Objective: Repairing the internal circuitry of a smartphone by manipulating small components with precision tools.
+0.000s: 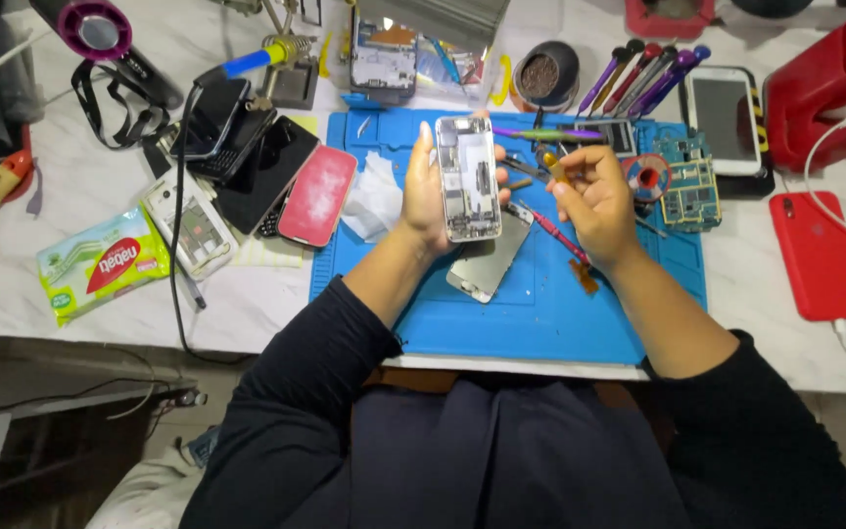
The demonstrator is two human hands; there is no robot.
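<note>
My left hand [425, 192] holds an opened phone body [469, 178] upright above the blue work mat [531, 313], its inner parts facing me. My right hand [589, 196] is just to the right of it, fingers curled around a small yellow-tipped tool [552, 165]. Under the phone body, a detached silver screen panel [487, 264] lies on the mat. A red-handled tool [552, 233] rests on the mat beneath my right hand.
Several dark phones [247, 147] and a red-cased one [317, 194] lie left of the mat. Farther left sits a green tissue pack [100, 264]. To the right are circuit boards [687, 186], a white phone [725, 118], a red phone [819, 255] and a screwdriver set [643, 78].
</note>
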